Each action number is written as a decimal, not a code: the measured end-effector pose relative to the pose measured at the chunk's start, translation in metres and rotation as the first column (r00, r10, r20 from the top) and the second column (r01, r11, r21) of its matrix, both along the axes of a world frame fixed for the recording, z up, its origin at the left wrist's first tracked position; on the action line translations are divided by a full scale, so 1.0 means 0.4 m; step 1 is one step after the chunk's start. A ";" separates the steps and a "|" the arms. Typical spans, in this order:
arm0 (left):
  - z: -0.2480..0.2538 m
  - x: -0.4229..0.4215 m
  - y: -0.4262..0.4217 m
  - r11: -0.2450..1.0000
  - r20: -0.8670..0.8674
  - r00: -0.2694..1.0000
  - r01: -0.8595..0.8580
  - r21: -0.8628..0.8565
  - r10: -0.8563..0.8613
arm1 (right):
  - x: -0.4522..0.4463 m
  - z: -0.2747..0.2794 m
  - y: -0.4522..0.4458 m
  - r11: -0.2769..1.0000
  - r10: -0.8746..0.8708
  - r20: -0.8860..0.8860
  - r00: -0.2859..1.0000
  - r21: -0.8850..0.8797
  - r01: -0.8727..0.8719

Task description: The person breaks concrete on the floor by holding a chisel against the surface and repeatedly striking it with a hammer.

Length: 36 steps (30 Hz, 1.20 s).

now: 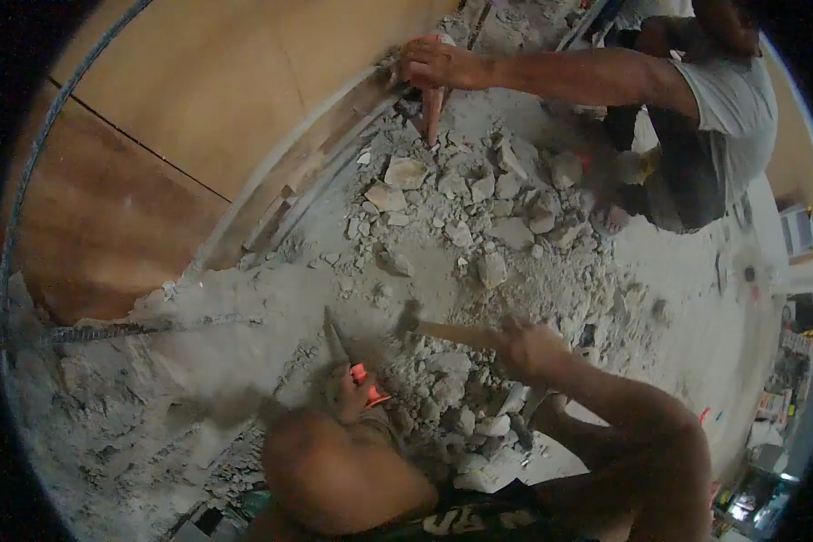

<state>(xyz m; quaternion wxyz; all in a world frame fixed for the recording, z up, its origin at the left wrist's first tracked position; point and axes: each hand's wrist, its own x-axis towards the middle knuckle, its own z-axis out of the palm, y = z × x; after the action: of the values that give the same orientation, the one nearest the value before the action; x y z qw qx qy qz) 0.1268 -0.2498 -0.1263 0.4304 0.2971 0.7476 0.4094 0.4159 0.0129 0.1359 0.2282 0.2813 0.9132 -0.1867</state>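
My left hand [354, 394] is closed round the orange guard and grip of a chisel [336, 339], whose dark metal tip points up the view onto the grey dusty floor. To its right, my right hand [526, 348] grips the wooden handle of a hammer [452, 334]. The hammer's dark head is near the chisel but apart from it. Broken rubble [447, 375] lies just below the hammer handle and beside the chisel.
A co-worker [727, 99] crouches at the upper right, a hand on an orange-red pointed tool [433, 113] by the wooden panel [271, 72]. Broken concrete [492, 266] is heaped between us. A rebar [108, 332] lies at left; assorted items [772, 406] stand at far right.
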 end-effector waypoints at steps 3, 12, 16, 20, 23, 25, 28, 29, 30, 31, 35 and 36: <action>0.004 0.008 -0.001 0.993 0.154 0.981 -0.118 -0.025 0.121 | -0.022 -0.012 -0.031 0.988 -0.144 0.131 0.981 -0.038 0.150; -0.051 0.020 -0.012 0.992 -0.093 0.990 -0.102 0.068 0.108 | -0.020 0.030 -0.005 0.986 -0.163 0.005 0.987 0.015 0.163; -0.016 -0.012 -0.007 0.997 -0.111 0.993 -0.036 -0.071 0.028 | -0.034 0.025 -0.006 0.984 -0.168 -0.054 0.984 0.046 0.170; 0.180 0.023 0.078 0.996 -0.208 0.978 0.038 0.076 -0.021 | -0.087 0.023 -0.042 0.997 -0.067 0.003 0.998 0.046 0.067; -0.018 -0.023 -0.003 0.998 -0.024 0.999 0.024 -0.058 -0.025 | -0.130 0.072 -0.050 0.990 -0.076 -0.092 0.993 0.108 0.086; -0.054 -0.019 -0.007 0.999 0.024 1.000 0.005 -0.033 -0.004 | -0.161 0.133 -0.018 0.992 -0.094 -0.095 0.991 0.070 0.100; -0.039 -0.013 0.000 1.000 0.052 0.999 -0.010 -0.026 0.011 | -0.198 0.113 0.024 0.981 -0.125 -0.203 0.971 0.122 0.152; -0.024 -0.009 0.004 0.999 0.028 1.000 -0.003 -0.040 0.004 | -0.215 0.111 0.035 0.981 -0.122 -0.202 0.972 0.121 0.148; -0.013 -0.006 0.000 0.998 -0.002 1.000 0.002 -0.056 -0.002 | -0.239 0.111 0.043 0.975 -0.149 -0.205 0.967 0.134 0.179; -0.006 -0.005 0.004 0.997 -0.029 1.000 0.000 -0.079 -0.002 | -0.265 0.112 0.049 0.968 -0.172 -0.211 0.962 0.145 0.205; 0.016 0.009 0.011 0.985 -0.132 0.991 -0.019 -0.173 -0.004 | -0.376 0.118 0.052 0.960 -0.188 -0.300 0.935 0.143 0.239; 0.005 0.008 0.010 0.977 -0.163 0.987 -0.023 -0.211 -0.012 | -0.402 0.117 0.046 0.955 -0.214 -0.327 0.921 0.129 0.268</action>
<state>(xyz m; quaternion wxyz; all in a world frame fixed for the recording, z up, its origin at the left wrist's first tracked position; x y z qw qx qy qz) 0.1299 -0.2457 -0.1244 0.3960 0.2798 0.8205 0.3028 0.2550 0.0314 0.1826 0.0326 0.3777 0.9085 -0.1758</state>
